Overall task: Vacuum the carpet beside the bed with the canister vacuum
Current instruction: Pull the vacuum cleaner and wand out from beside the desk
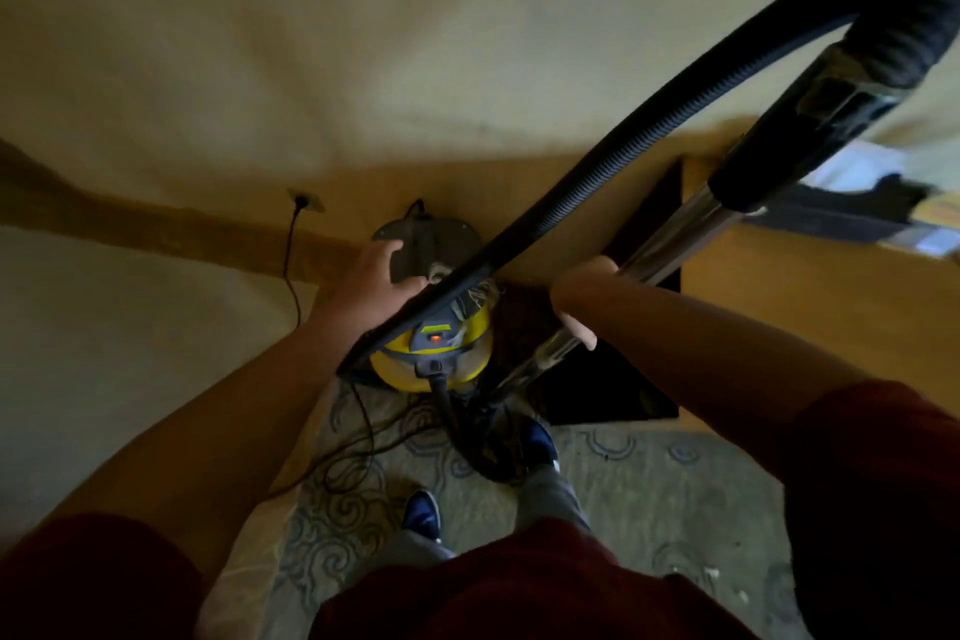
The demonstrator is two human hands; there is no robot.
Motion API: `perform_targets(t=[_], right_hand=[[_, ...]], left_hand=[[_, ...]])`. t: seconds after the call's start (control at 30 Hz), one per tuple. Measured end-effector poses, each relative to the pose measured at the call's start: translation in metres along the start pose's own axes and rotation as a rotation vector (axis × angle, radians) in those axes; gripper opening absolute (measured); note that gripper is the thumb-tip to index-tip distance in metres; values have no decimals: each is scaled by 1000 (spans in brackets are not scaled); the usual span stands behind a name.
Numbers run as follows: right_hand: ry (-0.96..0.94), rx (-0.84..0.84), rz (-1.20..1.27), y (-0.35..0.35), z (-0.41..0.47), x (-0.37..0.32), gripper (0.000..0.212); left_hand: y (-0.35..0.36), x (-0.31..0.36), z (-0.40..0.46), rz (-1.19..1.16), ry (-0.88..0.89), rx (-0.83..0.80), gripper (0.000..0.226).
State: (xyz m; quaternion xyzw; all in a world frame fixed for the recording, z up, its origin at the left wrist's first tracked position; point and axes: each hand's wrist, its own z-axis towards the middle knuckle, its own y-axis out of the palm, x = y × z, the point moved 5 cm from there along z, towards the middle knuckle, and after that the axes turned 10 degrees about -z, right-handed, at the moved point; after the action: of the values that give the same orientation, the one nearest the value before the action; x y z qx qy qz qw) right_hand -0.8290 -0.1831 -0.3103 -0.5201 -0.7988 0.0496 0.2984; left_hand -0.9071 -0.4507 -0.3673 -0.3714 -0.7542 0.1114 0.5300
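Observation:
A yellow canister vacuum [470, 359] stands on the floor in front of my feet, an orange light glowing on its grey top. My left hand [371, 283] reaches over it with fingers spread, beside the black ribbed hose [613, 177]; whether it touches the hose is unclear. My right hand [579, 299] is wrapped around the chrome wand [670, 237], which runs down to a dark floor head [491, 447] by my right shoe. The hose arcs up to the wand's black handle [789, 135] at upper right. The grey patterned carpet [649, 489] lies underfoot.
The bed [104, 327] with a pale cover fills the left side. A black power cord [293, 265] runs from a wall socket [306, 200] down to loops on the carpet [353, 452]. Wooden furniture [810, 327] with a dark recess stands at right.

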Motion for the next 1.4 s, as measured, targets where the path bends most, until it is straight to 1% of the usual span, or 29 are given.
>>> perform_targets(t=[0.03, 0.07, 0.1, 0.13, 0.17, 0.23, 0.27, 0.37, 0.43, 0.5, 0.57, 0.6, 0.7, 0.73, 0.8, 0.83, 0.87, 0.9, 0.97, 1.03, 1.1, 1.13, 1.27, 1.37, 1.4], right_hand=[[70, -93, -5, 3, -11, -4, 62], [84, -179, -53, 7, -26, -13, 73], [92, -226, -73, 11, -36, -20, 78], [98, -239, -35, 19, -46, -29, 76], [94, -221, -47, 24, -50, -35, 70], [109, -217, 41, 34, -74, -40, 55], [125, -209, 70, 40, -82, -42, 54], [116, -230, 116, 61, -112, -52, 73], [113, -219, 146, 81, -125, -55, 74], [97, -266, 164, 106, -143, -62, 66], [114, -319, 209, 135, -155, -69, 44], [130, -328, 227, 147, -160, -71, 37], [148, -244, 210, 175, -181, -72, 39], [155, -232, 204, 180, -187, -73, 43], [171, -210, 230, 202, -205, -74, 63], [179, -188, 227, 206, -211, -75, 70], [180, -133, 223, 216, -219, -77, 72], [184, -87, 201, 224, -226, -81, 71], [203, -22, 171, 247, -239, -92, 59], [235, -11, 173, 274, -245, -104, 50], [297, -11, 230, 293, -255, -109, 49], [311, 2, 268, 309, -262, -114, 48], [393, 30, 400, 342, -267, -139, 31], [460, -5, 656, 371, -265, -159, 27], [453, 14, 650, 379, -259, -163, 27]], left_hand=[[3, 2, -5, 3, 30, -42, 74], [6, 4, -13, 18, 69, -87, 73], [9, 5, -17, 28, 91, -118, 73], [13, 5, -24, 44, 105, -146, 72], [17, 5, -30, 67, 114, -171, 73], [23, 4, -43, 115, 119, -214, 73], [27, 3, -49, 124, 120, -231, 74], [39, 0, -70, 138, 141, -274, 75], [45, -1, -83, 133, 145, -291, 76], [49, -7, -95, 142, 131, -306, 78], [54, -16, -109, 160, 116, -318, 78], [58, -21, -116, 170, 123, -308, 77], [74, -28, -142, 218, 145, -276, 73], [78, -29, -148, 233, 135, -278, 73], [91, -27, -170, 248, 131, -279, 72], [93, -25, -176, 254, 140, -275, 72], [98, -21, -187, 268, 162, -274, 73], [103, -17, -197, 281, 185, -271, 73], [117, -11, -219, 279, 217, -271, 71], [132, -7, -242, 247, 238, -306, 68], [146, -5, -262, 225, 244, -326, 69], [153, -7, -280, 227, 247, -311, 71], [160, -5, -310, 241, 283, -254, 72], [157, -6, -326, 264, 284, -268, 75], [154, -7, -330, 275, 282, -269, 75]])
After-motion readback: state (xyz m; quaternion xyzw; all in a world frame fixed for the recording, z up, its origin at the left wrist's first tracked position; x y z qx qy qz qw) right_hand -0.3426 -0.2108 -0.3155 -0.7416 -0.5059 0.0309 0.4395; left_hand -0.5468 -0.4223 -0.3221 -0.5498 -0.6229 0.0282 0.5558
